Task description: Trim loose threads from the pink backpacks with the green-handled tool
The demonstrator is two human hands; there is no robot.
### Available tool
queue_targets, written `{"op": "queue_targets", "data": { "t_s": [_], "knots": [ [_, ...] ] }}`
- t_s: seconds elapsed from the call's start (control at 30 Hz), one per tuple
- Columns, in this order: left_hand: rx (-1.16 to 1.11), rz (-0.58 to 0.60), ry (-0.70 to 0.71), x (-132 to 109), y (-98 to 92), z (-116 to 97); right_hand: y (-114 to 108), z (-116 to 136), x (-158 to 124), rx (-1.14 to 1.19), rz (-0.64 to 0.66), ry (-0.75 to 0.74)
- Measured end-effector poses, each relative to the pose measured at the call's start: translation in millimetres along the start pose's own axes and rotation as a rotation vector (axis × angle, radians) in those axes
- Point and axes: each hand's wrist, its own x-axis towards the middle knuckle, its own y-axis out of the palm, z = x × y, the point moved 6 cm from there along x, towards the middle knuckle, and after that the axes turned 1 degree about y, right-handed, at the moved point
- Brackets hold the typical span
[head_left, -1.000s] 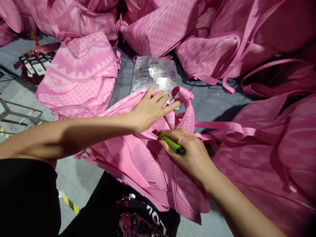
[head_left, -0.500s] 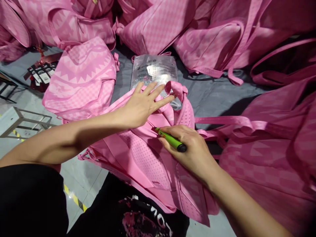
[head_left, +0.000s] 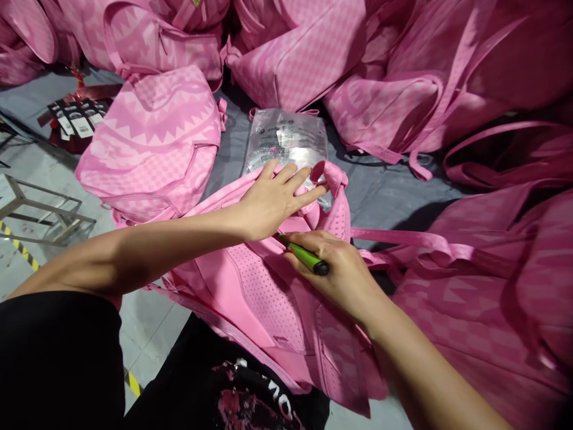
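A pink backpack (head_left: 250, 298) lies with its back panel and mesh shoulder straps facing up, in front of my body. My left hand (head_left: 275, 206) rests flat on its upper part, fingers spread. In my right hand (head_left: 329, 260) is a slim green marker (head_left: 304, 258) with a black rear end, its front end pointing at the panel beside my left palm. The tip is too hidden to make out. A clear plastic bag (head_left: 290, 140) with printing lies just beyond my left fingertips, partly covered by the backpack's top.
Another pink backpack (head_left: 156, 137) lies to the left on the grey-covered table (head_left: 371, 185). More pink bags (head_left: 295, 60) line the back, and one (head_left: 465, 298) crowds the right. Black-and-white tags (head_left: 76, 119) sit far left. A metal-framed stool (head_left: 40, 209) stands on the floor.
The view has shifted slightly, so the table things sit lower and to the right. The marker's front end has come closer to my left palm. My left hand stays spread on the backpack.
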Motion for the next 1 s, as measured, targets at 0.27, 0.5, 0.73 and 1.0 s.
{"op": "queue_targets", "data": {
  "t_s": [0.27,0.5,0.73,1.0],
  "knots": [
    [0.012,-0.003,-0.005,-0.1,0.3,-0.5,1.8,3.3,1.3,-0.015,0.003,0.054],
    [0.013,-0.008,-0.009,-0.5,-0.4,-0.7,2.5,4.2,2.7,-0.072,0.015,0.08],
    [0.043,-0.062,-0.016,-2.9,-1.7,-0.1,4.0,7.3,8.2,-0.023,-0.013,0.052],
    [-0.001,0.209,-0.087,-13.0,-17.0,12.3,7.9,3.6,-2.7,-0.015,-0.034,0.171]
  ]
}}
